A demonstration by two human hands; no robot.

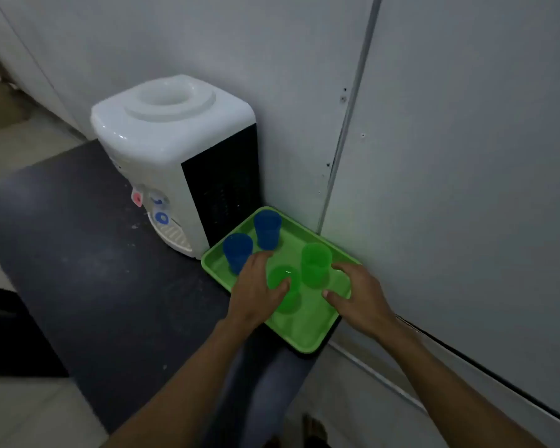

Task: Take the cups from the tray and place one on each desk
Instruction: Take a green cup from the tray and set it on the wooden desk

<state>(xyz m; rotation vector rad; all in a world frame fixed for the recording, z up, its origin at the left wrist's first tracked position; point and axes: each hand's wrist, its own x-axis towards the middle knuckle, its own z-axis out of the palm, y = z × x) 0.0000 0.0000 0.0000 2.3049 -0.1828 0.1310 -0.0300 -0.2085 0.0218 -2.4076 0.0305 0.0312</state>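
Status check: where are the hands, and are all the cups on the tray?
Left hand over near green cup, right hand open beside far green cup. Four cups on tray, none lifted. Nothing blocking.

The tray (304, 334) is bright green. Two cups (267, 229) are blue and two cups (316, 263) are green. The tabletop (78, 237) is dark. The water cooler (162, 140) is white.

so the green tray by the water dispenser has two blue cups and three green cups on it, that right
Not quite. The head view shows the green tray beside the water dispenser holding two blue cups and two green cups, not three: four cups in all.
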